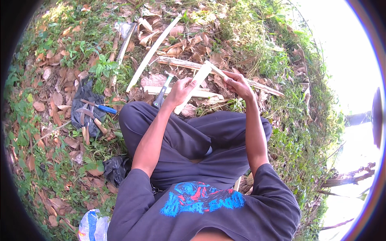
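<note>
My left hand [181,92] is closed round a pale flat wooden strip [202,74], tilted up and away over the ground in front of my crossed legs. In my right hand [240,85] a thinner wooden stick [218,71] is gripped, slanting up to the left. The upper ends of the two pieces meet, or nearly so; whether they touch is hard to make out. Just left of my left hand leans a hammer [161,93] with a dark handle. Beyond my hands lies a long rough-edged wooden strip [181,62], and a pale board [205,94] lies partly behind the held strip.
A long curved pale strip [150,54] lies on dry leaves further off. At left, a black plastic bag [82,96] carries several hand tools, among them one with a blue handle [107,109]. Another black bag [116,168] sits near my left hip, and a white-and-blue plastic bag [92,225] below.
</note>
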`<state>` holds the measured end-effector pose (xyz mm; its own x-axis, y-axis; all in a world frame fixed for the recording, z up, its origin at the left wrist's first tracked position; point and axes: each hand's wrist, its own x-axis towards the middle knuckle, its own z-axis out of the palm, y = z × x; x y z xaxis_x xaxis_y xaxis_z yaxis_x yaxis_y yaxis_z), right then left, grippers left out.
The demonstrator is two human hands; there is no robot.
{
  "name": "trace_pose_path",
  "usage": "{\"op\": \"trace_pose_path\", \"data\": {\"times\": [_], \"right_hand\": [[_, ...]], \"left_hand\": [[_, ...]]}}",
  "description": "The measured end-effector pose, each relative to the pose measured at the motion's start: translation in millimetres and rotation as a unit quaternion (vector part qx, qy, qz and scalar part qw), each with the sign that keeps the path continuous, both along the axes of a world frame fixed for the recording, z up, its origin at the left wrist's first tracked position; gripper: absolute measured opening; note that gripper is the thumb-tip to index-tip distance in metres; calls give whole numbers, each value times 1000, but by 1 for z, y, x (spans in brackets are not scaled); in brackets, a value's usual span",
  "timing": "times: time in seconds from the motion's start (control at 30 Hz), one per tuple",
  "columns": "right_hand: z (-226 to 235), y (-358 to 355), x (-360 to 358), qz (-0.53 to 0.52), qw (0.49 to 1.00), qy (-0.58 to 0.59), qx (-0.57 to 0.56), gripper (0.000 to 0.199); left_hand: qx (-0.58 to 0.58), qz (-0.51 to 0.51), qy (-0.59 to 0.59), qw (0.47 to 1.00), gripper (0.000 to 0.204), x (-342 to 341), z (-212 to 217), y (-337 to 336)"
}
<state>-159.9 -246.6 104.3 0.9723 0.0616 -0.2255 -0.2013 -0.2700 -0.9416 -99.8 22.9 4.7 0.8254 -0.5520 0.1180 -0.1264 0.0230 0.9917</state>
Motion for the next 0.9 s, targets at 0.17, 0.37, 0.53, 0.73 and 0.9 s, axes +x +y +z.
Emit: {"op": "trace_pose_path", "data": {"times": [0.17, 0.37, 0.53, 0.73, 0.9], "right_hand": [[-18, -12, 1, -34, 998, -1, -46, 45], [-33, -19, -16, -116, 991, -66, 20, 42], [-71, -35, -38, -152, 983, -67, 72, 41], [-114, -37, -37, -192, 978, -49, 68, 34], [-110, -36, -35, -243, 954, -92, 147, 30]], "left_hand": [[38, 16, -20, 999, 41, 2, -14, -8], [-29, 56, 111, 992, 36, 12, -36, -2], [-70, 46, 135, 987, 40, 7, -35, -7], [291, 148, 7, 945, 49, 27, -68, -25], [358, 54, 128, 923, 50, 27, -130, -21]]}}
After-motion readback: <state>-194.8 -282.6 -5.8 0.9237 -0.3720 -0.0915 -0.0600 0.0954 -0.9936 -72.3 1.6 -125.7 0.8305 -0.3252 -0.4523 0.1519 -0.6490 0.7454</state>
